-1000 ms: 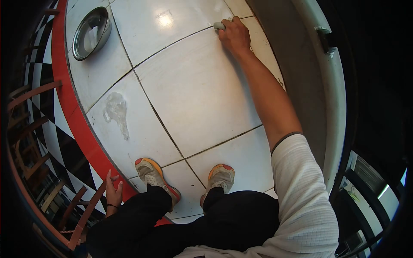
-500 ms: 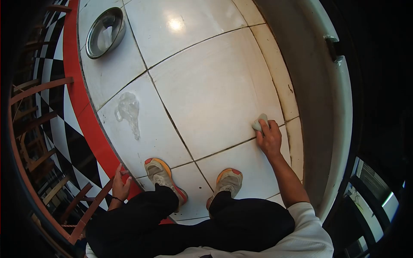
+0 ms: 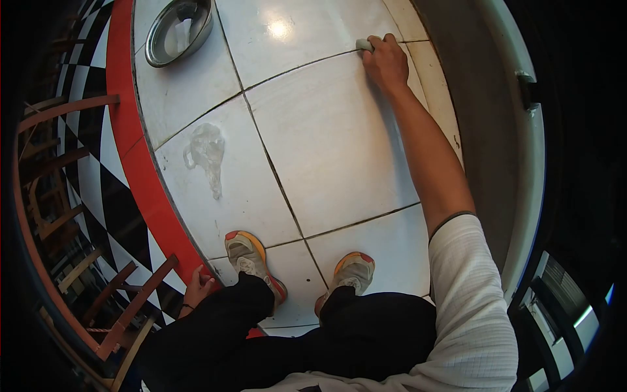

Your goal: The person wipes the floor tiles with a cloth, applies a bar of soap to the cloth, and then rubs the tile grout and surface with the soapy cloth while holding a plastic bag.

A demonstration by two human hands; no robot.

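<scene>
My right hand (image 3: 390, 64) is stretched far forward, its fingers closed on a small grey-green pad (image 3: 364, 45) that touches the white tiled floor (image 3: 326, 144) by a grout line. Down at the lower left, my left hand (image 3: 198, 289) hangs beside my knee near the red border, empty, with its fingers apart and slightly curled. A crumpled clear plastic bag (image 3: 208, 153) lies flat on a tile left of centre. Further up stands a round metal bowl (image 3: 153, 49) with a whitish object (image 3: 183, 35) inside it.
My two shoes (image 3: 251, 258) are on the tiles. Stacked wooden chairs (image 3: 72, 163) stand along the left over a black-and-white checkered surface, beyond a red strip (image 3: 127, 130). A grey ledge with a pale rounded edge (image 3: 532, 170) runs down the right.
My right hand has moved forward across the tile with the pad, and the arm is now extended. The view has shifted slightly; my left hand has stayed by my left knee.
</scene>
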